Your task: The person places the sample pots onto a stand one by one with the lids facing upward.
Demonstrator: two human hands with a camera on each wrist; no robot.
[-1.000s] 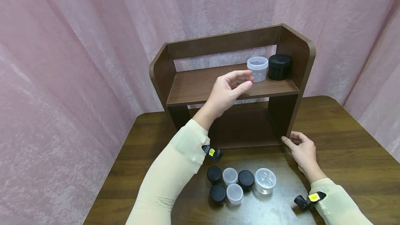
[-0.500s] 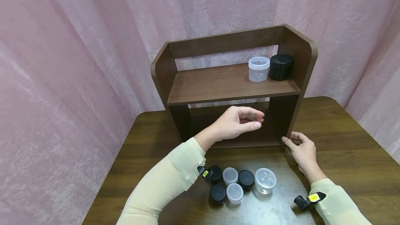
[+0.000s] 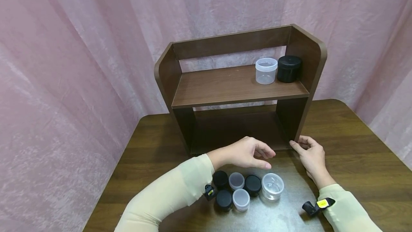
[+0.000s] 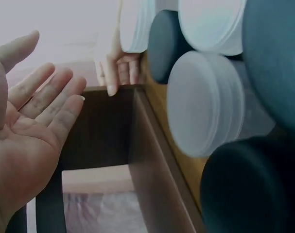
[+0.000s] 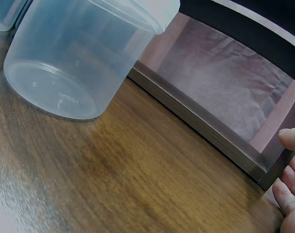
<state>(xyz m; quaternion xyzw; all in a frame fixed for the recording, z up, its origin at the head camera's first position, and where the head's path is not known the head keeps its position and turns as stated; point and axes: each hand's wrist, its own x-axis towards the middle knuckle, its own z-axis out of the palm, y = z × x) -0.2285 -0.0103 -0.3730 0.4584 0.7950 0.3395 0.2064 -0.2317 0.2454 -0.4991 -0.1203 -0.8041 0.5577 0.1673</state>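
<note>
My left hand [image 3: 249, 152], fingers spread and slightly bent, hovers just behind and above a large clear jar [image 3: 272, 187] that stands on the table, holding nothing. My right hand [image 3: 310, 155] grips the lower right front corner of a brown wooden shelf [image 3: 239, 101], thumb on its front edge and fingers along the outer side. In the left wrist view, the left palm [image 4: 35, 141] faces the camera beside the jars. Left of the large jar stand small black jars [image 3: 253, 184] and small frosted clear jars [image 3: 241, 199], close together.
On the upper shelf board, a clear jar [image 3: 266, 71] stands beside a black jar [image 3: 289, 69] near the right side panel. The wooden table [image 3: 347, 153] has rounded back corners. A pink curtain [image 3: 96, 63] hangs behind it.
My left hand has come down from beside the clear jar on the upper shelf to above the jars on the table. The right hand has stayed at the shelf corner.
</note>
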